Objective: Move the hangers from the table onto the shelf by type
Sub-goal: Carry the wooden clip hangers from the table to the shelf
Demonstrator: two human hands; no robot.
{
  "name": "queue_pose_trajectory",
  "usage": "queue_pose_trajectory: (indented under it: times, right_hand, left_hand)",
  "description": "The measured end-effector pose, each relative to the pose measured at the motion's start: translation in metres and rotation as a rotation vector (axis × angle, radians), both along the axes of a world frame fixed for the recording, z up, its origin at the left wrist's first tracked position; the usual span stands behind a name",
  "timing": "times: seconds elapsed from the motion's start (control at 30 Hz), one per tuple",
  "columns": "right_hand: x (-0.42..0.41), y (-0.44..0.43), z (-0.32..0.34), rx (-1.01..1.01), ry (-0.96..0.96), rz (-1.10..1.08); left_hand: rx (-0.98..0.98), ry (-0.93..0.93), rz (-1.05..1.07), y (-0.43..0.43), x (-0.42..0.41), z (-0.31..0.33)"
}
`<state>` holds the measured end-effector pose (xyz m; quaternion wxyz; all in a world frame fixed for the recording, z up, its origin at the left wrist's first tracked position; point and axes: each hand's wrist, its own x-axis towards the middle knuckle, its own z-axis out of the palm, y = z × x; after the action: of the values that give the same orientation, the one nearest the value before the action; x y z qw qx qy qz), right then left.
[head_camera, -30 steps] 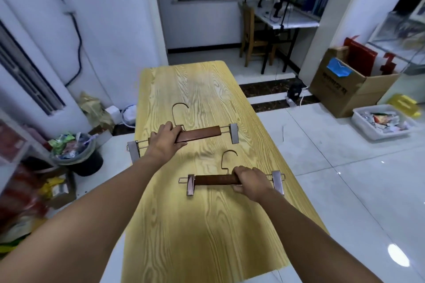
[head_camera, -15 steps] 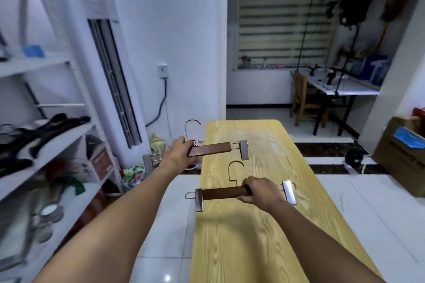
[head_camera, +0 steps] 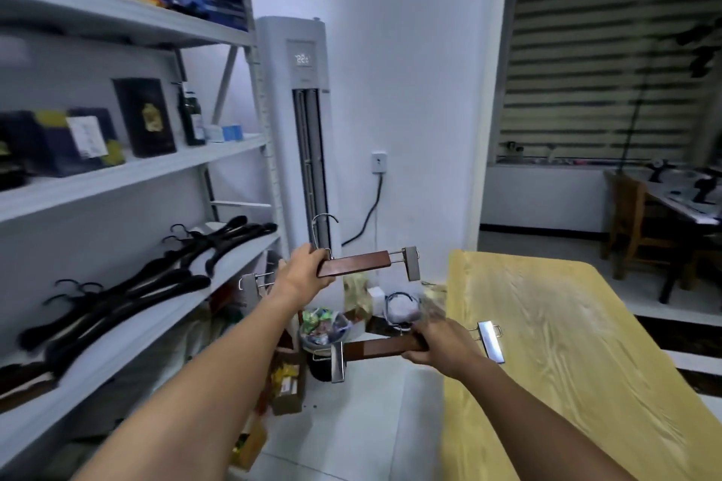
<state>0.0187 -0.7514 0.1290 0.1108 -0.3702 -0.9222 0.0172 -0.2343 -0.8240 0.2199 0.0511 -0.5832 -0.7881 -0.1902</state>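
Note:
My left hand (head_camera: 304, 269) grips a brown wooden clip hanger (head_camera: 357, 263) with metal clips and a steel hook, held in the air near the shelf's right post. My right hand (head_camera: 443, 342) grips a second wooden clip hanger (head_camera: 381, 348), lower, just left of the yellow wooden table (head_camera: 566, 344). Several black plastic hangers (head_camera: 156, 277) lie in a row on the grey shelf (head_camera: 129, 336) at the left.
A tall white air conditioner (head_camera: 304, 121) stands behind the hangers. A bin with rubbish (head_camera: 322, 332), boxes and cables sit on the floor between shelf and table. Upper shelves hold dark boxes (head_camera: 144, 117) and a bottle. A chair (head_camera: 640, 230) and desk stand at the far right.
The view has swung left from the table to the shelf. Both hands lifted their wooden hangers off the table and carried them left, past its left edge.

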Motion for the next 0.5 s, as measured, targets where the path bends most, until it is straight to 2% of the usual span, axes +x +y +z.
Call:
queue_pose_trajectory:
  times: [0.5]
  right_hand:
    - [-0.205,-0.038,0.021,0.05,-0.04,0.264]
  left_hand:
    - [0.022,0.027,0.234,-0.083,-0.19,0.001]
